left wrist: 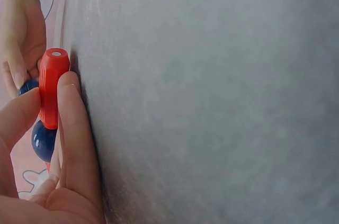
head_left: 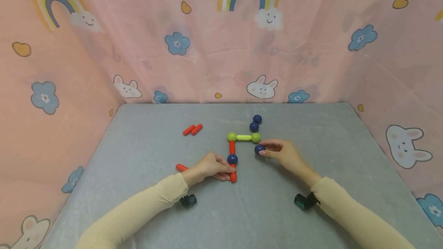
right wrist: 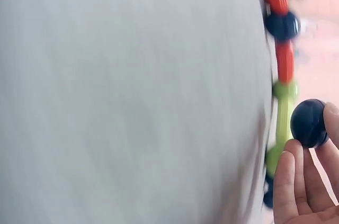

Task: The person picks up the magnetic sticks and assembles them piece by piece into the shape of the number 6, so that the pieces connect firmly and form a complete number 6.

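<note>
two hands busy mid-frame, and there are small dark marks on the left sleeve (head_left: 167, 192), too tiny to read. left hand (head_left: 212, 165) has the lower red rod (head_left: 233, 176) clamped between thumb and fingers, and the left wrist view shows a pale dot on its free end. that rod runs up into a middle navy ball (head_left: 232, 159), then an upper red rod (head_left: 232, 147), a green corner ball (head_left: 232, 137), a lime rod (head_left: 243, 138) and a green end ball (head_left: 255, 137) to the right. right hand (head_left: 286, 156) is pinching its own navy ball (head_left: 258, 149) just below that end ball. two spare navy balls (head_left: 254, 126) sit above it. left of the chain, a pair of red rods (head_left: 197, 129) lies on the grey tabletop (head_left: 149, 141); one stray red rod (head_left: 181, 167) is partly hidden by the left wrist. pink rabbit-and-rainbow curtain (head_left: 214, 60) fills the upper frame.
</note>
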Available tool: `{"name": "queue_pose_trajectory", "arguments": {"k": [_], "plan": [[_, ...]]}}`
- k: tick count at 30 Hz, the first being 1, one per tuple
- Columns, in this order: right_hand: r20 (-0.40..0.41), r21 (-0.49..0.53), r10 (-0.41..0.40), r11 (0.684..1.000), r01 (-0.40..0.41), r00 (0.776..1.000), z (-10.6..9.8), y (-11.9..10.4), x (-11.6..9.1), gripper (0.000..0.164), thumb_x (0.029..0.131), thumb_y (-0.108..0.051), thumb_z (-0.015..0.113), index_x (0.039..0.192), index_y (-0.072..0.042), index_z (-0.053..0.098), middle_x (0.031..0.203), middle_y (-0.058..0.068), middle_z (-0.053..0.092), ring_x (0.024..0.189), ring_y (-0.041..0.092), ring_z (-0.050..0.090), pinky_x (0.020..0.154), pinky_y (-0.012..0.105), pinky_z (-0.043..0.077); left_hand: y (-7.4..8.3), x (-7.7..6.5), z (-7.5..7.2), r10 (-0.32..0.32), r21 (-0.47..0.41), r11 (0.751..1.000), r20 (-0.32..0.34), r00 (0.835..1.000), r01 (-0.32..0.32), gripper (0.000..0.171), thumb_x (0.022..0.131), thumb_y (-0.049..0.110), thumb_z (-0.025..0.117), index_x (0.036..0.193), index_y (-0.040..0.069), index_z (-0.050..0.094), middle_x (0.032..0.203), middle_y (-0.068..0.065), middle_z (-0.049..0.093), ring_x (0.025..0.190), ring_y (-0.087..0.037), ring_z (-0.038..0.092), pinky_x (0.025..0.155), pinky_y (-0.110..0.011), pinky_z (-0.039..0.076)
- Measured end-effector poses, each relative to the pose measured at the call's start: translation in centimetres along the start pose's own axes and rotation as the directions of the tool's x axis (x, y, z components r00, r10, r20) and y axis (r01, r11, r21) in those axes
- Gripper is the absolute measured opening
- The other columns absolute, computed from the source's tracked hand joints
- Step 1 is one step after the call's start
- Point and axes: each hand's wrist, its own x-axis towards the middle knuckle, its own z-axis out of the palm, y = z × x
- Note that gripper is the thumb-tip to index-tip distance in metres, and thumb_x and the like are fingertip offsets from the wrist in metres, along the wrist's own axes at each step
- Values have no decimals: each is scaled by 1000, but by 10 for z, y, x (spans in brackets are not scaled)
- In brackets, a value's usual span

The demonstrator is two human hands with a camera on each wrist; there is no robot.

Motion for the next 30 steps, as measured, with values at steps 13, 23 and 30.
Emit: {"name": "queue_pose_trajectory", "arguments": {"k": [13,23,30], "plan": [[145,109,-18,994,2,989,55,-16,-39,36,80,-27,83,111,-12,74,106,8,74,83,10,68,72,22,54,0,0,0,15,17,1000,12,1000,-15,18,84,18,79,92,2,78,75,-4,75,64,-9,71,66,-27,60],[186,160,-15,987,-15,982,66,-22,-53,36,77,-23,85,108,-8,74,103,10,73,84,13,68,71,21,55,0,0,-1,18,11,1000,21,1000,-18,17,85,16,78,92,1,77,72,-3,74,63,-9,71,65,-26,60],[227,146,-23,989,-11,974,73,-26,-58,36,77,-25,85,105,-8,73,102,10,74,85,14,69,73,21,56,0,0,0,13,2,1000,13,1000,-13,16,84,16,78,91,1,77,72,-3,75,63,-8,71,64,-25,60]]}}
